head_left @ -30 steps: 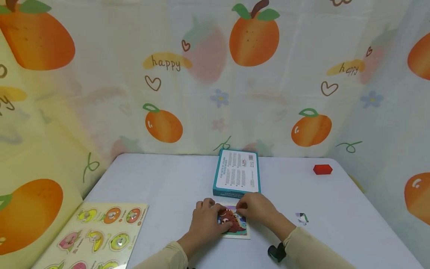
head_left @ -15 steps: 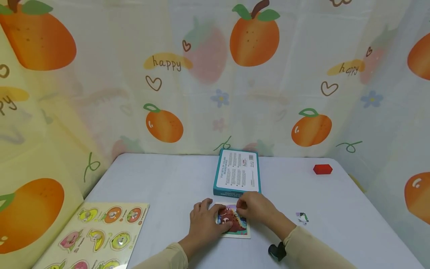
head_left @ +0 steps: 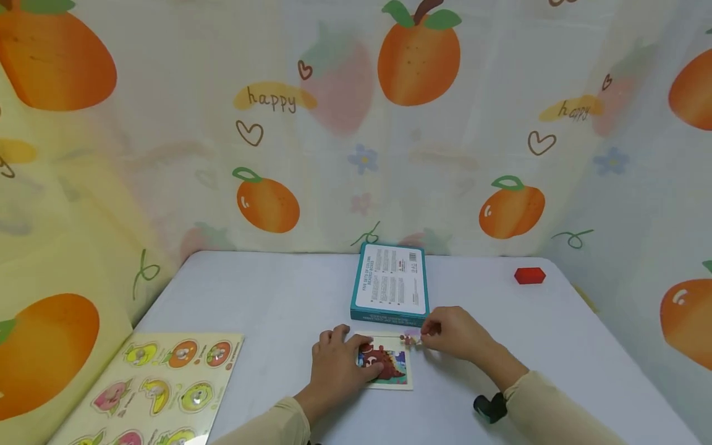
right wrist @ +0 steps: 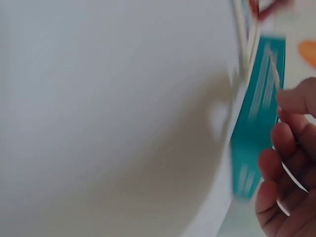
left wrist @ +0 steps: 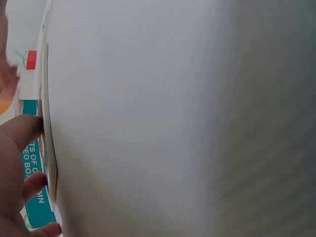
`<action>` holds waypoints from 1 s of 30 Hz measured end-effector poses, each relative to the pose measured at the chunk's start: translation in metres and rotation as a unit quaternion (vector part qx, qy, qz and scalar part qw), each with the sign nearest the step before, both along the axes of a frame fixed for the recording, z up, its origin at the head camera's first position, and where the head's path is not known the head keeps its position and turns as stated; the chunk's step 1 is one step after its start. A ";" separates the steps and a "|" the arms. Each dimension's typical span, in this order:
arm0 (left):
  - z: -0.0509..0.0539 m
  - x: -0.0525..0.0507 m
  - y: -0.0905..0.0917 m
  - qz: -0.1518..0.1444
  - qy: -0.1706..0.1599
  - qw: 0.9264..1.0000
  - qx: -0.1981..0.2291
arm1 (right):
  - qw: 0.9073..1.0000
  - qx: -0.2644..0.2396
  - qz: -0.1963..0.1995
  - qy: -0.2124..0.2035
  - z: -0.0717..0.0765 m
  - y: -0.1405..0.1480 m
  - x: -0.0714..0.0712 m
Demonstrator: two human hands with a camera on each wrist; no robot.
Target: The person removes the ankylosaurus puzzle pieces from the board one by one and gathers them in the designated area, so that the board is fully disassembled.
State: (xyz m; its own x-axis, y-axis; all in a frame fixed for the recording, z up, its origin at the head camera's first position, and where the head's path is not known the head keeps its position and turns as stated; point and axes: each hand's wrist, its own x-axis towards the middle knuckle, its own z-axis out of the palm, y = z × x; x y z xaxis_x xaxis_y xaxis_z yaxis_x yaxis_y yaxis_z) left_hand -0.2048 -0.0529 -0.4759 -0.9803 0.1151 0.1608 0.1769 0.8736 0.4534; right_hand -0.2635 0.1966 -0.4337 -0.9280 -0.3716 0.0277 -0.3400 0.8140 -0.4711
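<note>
Work on the small puzzle board (head_left: 387, 342) looked partway along, with the board lying flat on the white table (head_left: 267, 296) between the two hands, mostly under the left one. Done, as far as the head view showed, was the part nearer the person: a dark red dinosaur picture (head_left: 387, 364) sat in the board beside the left thumb. Left over was a pale strip along the far side, just beyond that thumb, which appeared bare. The left hand (head_left: 340, 364) was spread wide, its thumb and fingertips resting on the board. The right hand (head_left: 458, 334) was narrowed to a pinch, thumb and finger holding a small, thin puzzle piece (head_left: 410, 340) by the board's far right corner; whether the piece touched the board could not be told, nor whether it was going in or coming out. How many other pieces belonged to the picture was also unclear. Just beyond both hands lay a teal box (head_left: 390, 281); well apart, past the right hand, was a red block (head_left: 529, 275), and off to the left hand's outer side a fruit board (head_left: 128, 374), its visible fruit shapes seemingly all in place.
</note>
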 end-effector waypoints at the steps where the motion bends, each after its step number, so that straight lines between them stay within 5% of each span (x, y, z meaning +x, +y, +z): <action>1: 0.002 0.000 0.000 0.001 -0.002 1.000 -0.003 | 1.000 0.000 -0.012 -0.014 0.000 0.012 0.001; 9: 0.005 -0.001 -0.003 0.009 -0.012 1.000 -0.013 | 0.996 0.019 -0.050 -0.066 -0.010 0.089 0.011; 20: -0.001 -0.002 0.000 0.007 -0.020 1.000 0.011 | 0.998 0.030 -0.026 -0.056 -0.006 0.099 0.016; 26: -0.004 -0.004 -0.002 0.005 -0.011 1.000 0.024 | 0.996 0.034 -0.060 -0.061 0.011 0.063 0.012; 30: -0.006 -0.002 -0.001 0.006 0.003 1.000 0.026 | 0.998 0.042 -0.005 -0.040 0.016 0.000 0.007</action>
